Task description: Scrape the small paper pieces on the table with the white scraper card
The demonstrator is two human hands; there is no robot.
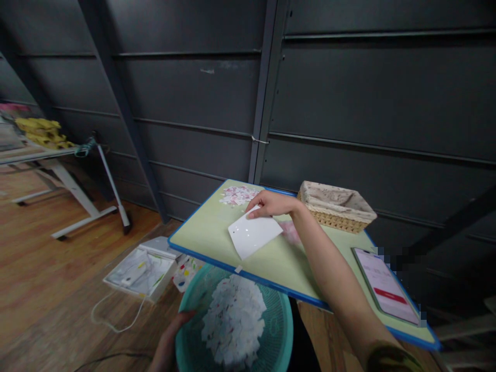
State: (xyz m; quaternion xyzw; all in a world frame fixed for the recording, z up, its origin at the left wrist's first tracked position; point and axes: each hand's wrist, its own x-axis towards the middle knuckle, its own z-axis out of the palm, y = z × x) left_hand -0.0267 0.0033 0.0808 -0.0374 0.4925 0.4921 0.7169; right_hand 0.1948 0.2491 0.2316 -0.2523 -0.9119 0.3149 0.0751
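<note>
In the head view, there are two hands. The right hand (269, 203) pinches one white card (253, 235) by its top edge, with the thumb on the front. The card is over the middle of one pale green table (201, 225) with a blue edge. I cannot tell if its low corner touches the table.

The left hand (174, 333) holds the side of one blue-green basket (278, 330), with a finger or thumb over the rim; the other fingers are hidden. The basket is below the near edge of the table. In it is one big heap of white bits (234, 320), too many to count.

On the table, one small heap of white and pink bits (237, 195) lies just behind the card. One pink patch (290, 232) shows beside the card, partly behind the right arm. One woven basket (339, 219) with a cloth lining stands at the back, and one phone (387, 289) lies at the right end.

On the floor to the left is one open white box (158, 289) with one white cord (112, 326) near it. Farther left, one other table (67, 152) has a yellow bundle (42, 132) on top.
</note>
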